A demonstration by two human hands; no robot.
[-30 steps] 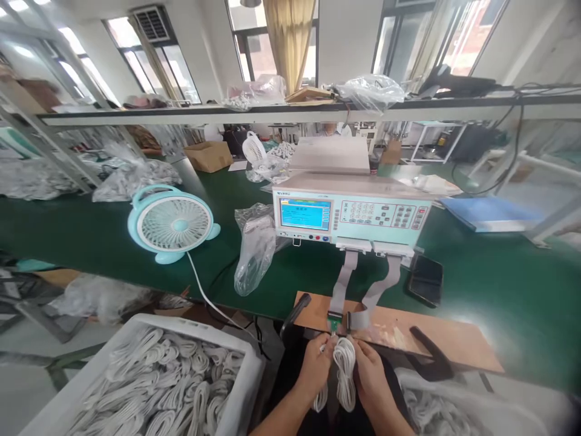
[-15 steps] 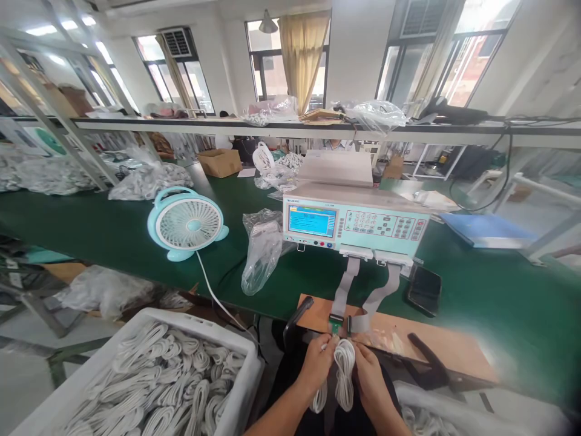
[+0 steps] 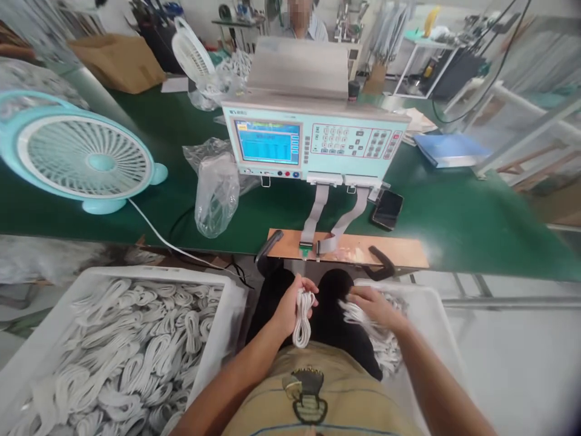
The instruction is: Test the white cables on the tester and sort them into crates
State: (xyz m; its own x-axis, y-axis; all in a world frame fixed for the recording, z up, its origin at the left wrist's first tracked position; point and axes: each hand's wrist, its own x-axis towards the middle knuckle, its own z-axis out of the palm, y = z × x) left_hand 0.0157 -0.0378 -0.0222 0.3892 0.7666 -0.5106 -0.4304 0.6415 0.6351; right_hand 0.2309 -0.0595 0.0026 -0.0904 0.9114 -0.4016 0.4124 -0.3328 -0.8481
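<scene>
In my left hand (image 3: 288,310), closed in front of my lap, is a white cable coil (image 3: 302,330) whose loop hangs down below the fingers. My right hand (image 3: 374,307) is over the inner edge of the right-hand bin (image 3: 447,324). Its fingers are closed on another white cable coil (image 3: 354,313), which is slightly smeared by motion. Beyond the left hand, a small green connector board (image 3: 305,250) ends one grey ribbon cable (image 3: 315,215) on the wooden board (image 3: 347,247). A second ribbon cable (image 3: 347,219) lies beside it.
A tester with a lit screen (image 3: 271,143) stands on the green table (image 3: 458,212). Around it are a light-blue fan (image 3: 100,162), a plastic bag (image 3: 215,197), a phone (image 3: 387,210) and a blue folder (image 3: 449,150). A white bin (image 3: 211,348) full of cable coils stands at left. A person (image 3: 318,29) sits behind.
My hands have separated and come away from the connector board. The right hand has moved right with one coil, over the right bin; the left keeps the other. The view has tilted down.
</scene>
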